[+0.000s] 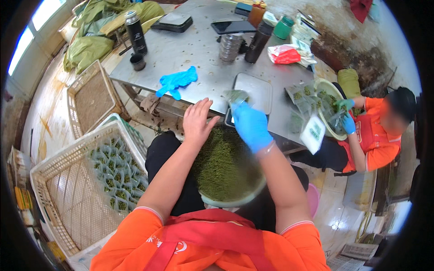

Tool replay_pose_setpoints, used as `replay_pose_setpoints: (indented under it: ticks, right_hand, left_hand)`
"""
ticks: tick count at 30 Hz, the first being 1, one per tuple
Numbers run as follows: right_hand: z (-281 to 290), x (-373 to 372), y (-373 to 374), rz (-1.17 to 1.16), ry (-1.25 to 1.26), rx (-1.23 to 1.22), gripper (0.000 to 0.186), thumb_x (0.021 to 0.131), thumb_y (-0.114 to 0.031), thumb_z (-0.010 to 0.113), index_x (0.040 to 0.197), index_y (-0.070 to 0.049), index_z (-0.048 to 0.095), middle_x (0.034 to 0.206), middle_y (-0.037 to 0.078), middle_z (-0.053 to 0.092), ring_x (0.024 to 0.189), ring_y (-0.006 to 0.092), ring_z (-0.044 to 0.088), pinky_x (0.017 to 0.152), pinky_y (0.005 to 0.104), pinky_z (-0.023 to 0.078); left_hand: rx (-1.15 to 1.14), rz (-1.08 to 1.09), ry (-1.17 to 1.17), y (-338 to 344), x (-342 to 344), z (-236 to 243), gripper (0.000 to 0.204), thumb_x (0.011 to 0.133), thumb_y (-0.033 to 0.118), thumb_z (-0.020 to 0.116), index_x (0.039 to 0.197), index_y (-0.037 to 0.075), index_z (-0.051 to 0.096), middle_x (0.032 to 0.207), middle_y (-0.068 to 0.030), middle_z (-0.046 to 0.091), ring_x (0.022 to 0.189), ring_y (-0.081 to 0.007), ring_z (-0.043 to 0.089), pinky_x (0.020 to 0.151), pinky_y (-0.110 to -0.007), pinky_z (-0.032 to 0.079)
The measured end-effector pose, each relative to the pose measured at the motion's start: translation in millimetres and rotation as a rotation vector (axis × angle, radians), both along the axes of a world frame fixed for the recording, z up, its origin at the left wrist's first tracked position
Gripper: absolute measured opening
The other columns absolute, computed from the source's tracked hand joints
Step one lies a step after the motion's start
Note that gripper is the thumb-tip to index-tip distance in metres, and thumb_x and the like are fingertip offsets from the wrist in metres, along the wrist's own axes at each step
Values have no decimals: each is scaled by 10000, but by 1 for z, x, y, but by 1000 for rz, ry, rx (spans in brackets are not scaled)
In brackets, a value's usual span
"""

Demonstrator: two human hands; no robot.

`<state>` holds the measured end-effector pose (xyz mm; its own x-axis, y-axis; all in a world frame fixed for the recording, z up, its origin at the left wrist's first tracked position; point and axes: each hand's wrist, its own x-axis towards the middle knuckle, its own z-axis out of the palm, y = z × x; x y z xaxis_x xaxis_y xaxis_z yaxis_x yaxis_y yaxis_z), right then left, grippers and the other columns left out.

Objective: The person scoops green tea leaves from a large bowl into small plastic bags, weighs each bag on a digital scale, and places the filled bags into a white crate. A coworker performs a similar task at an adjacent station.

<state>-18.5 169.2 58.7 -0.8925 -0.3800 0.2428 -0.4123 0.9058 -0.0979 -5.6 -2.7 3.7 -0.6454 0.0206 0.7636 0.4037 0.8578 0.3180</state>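
Note:
My bare left hand (197, 121) hovers over the far rim of a round basin (226, 202), fingers stretched out and holding nothing. Small green grains (219, 167) are heaped in the basin between my knees. In a blue glove, my right hand (251, 128) grips a small clear plastic bag (236, 96) with some green stuff in it. The bag is blurred and sits at the left part of a flat scale (260, 92) on the metal table; whether it rests on the pan I cannot tell.
A white crate (54, 185) with several filled bags (118, 178) stands at left. On the table (203, 54) are a blue glove (177, 81), a black thermos (135, 34), a jar (230, 46) and another scale (172, 21). A co-worker (375, 131) handles bags at right beside a basin (332, 124).

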Motion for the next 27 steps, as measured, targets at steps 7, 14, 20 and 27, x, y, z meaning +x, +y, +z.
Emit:
replay_pose_setpoints:
  ticks: [7, 14, 20, 27]
  right_hand:
    - [-22, 23, -38, 84, -39, -123, 114, 790, -110, 520, 852, -77, 609, 870, 108, 609, 641, 269, 626, 531, 388, 494]
    - [-4, 37, -39, 136, 24, -94, 150, 799, -135, 509, 920, -89, 586, 1010, 123, 591, 672, 286, 636, 538, 413, 497]
    - [-28, 26, -28, 77, -209, -152, 173, 821, -131, 496, 970, -107, 581, 1129, 161, 552, 686, 311, 630, 564, 427, 504]
    - [11, 66, 96, -183, -101, -847, 397, 760, -39, 574, 1153, -94, 591, 1143, 146, 599, 1034, 250, 586, 895, 338, 454]
  left_hand:
    - [32, -52, -394, 1, 5, -32, 488, 674, 181, 670, 1131, 127, 510, 668, -118, 613, 626, -312, 612, 538, -413, 469]
    - [1, -36, -551, 1, 7, -20, 633, 673, 192, 701, 1258, 182, 459, 923, -125, 645, 802, -318, 626, 676, -413, 494]
    - [-84, -172, -342, 3, 5, -15, 574, 682, 101, 657, 1229, 132, 487, 813, -127, 635, 707, -312, 616, 600, -409, 475]
    - [437, -11, -692, 2, 5, -9, 585, 733, 367, 706, 1210, 95, 506, 1061, -140, 634, 983, -293, 609, 836, -363, 466]
